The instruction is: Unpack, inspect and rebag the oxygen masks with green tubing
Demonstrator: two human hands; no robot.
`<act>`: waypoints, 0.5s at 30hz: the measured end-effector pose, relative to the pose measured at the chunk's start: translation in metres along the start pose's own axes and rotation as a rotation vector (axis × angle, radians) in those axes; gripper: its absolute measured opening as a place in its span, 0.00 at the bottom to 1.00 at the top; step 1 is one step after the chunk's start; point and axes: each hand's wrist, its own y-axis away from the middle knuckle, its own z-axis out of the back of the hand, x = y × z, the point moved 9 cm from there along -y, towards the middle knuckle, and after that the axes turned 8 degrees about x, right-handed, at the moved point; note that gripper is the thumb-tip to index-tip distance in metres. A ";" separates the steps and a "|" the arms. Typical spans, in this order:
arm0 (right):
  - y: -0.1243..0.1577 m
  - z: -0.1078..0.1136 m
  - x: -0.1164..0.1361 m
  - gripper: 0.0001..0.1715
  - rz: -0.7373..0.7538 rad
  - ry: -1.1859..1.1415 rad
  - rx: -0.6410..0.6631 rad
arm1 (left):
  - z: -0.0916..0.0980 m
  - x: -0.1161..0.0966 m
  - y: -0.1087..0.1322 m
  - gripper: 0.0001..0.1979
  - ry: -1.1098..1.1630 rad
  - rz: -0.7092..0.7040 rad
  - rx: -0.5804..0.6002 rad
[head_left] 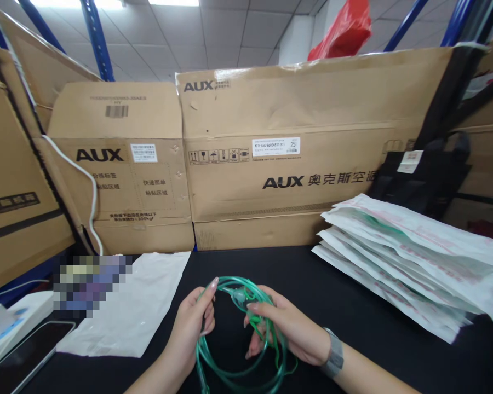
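A coil of green, see-through plastic tubing (246,374) is held over the black table between both hands. My left hand (193,317) is closed on the coil's left side, thumb pointing up along the tubes. On the right side, my right hand (285,323) grips the loops between thumb and fingers. Close to the right thumb, a clear plastic fitting (239,296) sits among the loops. A thin bright green strap (256,326) tangles by the right fingers and dangles below them. One tube end with a connector hangs beneath my left hand.
A flat white pouch (127,306) lies at left, near a phone (28,361) and a white box (20,323). Several white printed packets (402,262) are stacked at right. Cardboard panels (246,158) wall off the back; a black bag (419,180) stands at back right.
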 end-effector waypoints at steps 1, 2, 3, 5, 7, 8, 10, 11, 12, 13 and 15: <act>0.000 0.001 -0.001 0.19 0.005 -0.017 -0.023 | -0.001 0.000 0.000 0.20 -0.005 -0.006 0.002; 0.000 0.005 0.000 0.17 0.012 -0.031 -0.064 | -0.002 0.001 -0.001 0.19 -0.007 -0.007 0.014; 0.000 0.010 0.000 0.16 0.020 -0.043 -0.116 | -0.004 0.002 -0.001 0.18 -0.010 -0.011 0.030; 0.002 0.021 0.002 0.13 0.043 -0.077 -0.214 | -0.009 0.003 0.000 0.16 -0.019 -0.012 0.063; 0.003 0.029 0.004 0.12 0.064 -0.120 -0.267 | -0.014 0.010 0.001 0.15 -0.027 0.053 0.104; 0.003 0.030 0.005 0.11 0.068 -0.139 -0.273 | -0.016 0.014 0.002 0.15 -0.022 0.099 0.126; 0.003 0.031 0.007 0.12 0.081 -0.164 -0.269 | -0.016 0.018 0.003 0.15 0.028 0.150 0.139; 0.003 0.030 0.008 0.12 0.088 -0.168 -0.256 | -0.013 0.017 0.002 0.15 0.067 0.137 0.122; 0.003 0.027 0.009 0.13 0.093 -0.167 -0.234 | -0.009 0.014 0.001 0.16 0.105 0.098 0.087; 0.002 0.023 0.009 0.14 0.094 -0.164 -0.204 | -0.003 0.009 0.001 0.17 0.139 0.047 0.042; 0.001 0.012 0.007 0.15 0.077 -0.156 -0.134 | 0.006 0.002 0.000 0.19 0.173 -0.047 -0.033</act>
